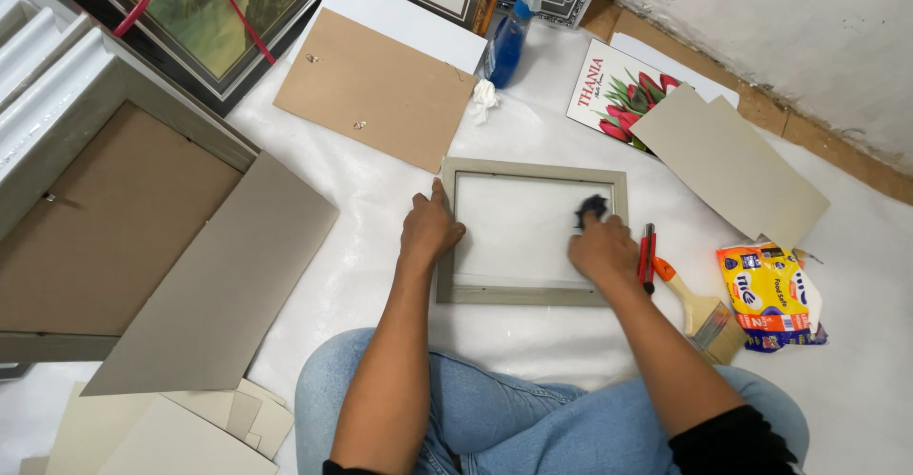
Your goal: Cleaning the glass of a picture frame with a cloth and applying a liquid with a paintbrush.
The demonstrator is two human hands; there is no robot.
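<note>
From the head view, the small grey picture frame (530, 232) lies flat on the white floor sheet (380, 247) just beyond the knees, its long axis running left to right; the left hand (428, 231) presses its left rail, fingers flat, gripping nothing; the right hand (604, 247) sits over the right side of the glass, its grip closed on what looks like a dark cloth (591, 210); the red cutter (648, 256) lies just right of it.

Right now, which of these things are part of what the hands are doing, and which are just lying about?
In use:
left hand steadying the frame
right hand pressing a dark cloth on the glass

Lying about:
spray bottle
brush
red cutter
brown backing board
grey cards
yellow packet
</note>
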